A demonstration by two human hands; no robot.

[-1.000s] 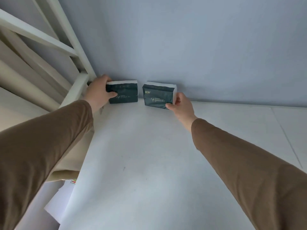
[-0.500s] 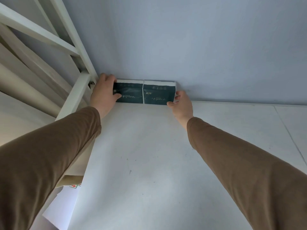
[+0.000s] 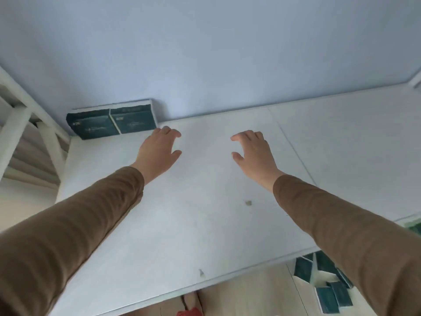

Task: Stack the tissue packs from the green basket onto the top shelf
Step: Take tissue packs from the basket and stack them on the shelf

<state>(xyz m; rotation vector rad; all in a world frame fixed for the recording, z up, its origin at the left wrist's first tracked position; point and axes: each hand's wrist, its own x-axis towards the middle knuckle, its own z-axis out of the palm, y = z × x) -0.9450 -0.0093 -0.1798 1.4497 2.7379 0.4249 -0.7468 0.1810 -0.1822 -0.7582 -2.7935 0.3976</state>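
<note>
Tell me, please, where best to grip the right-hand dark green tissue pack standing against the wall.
Probably with the right hand, taking the right dark green tissue pack by its exposed right end and front face; its left end abuts the neighbouring dark green pack, and the pale blue wall blocks the back.

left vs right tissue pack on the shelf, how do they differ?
The left tissue pack sits in the corner by the white frame; the right tissue pack sits beside it, touching. The left hand is nearer the right pack. Both are dark teal, against the wall, and not held.
</note>
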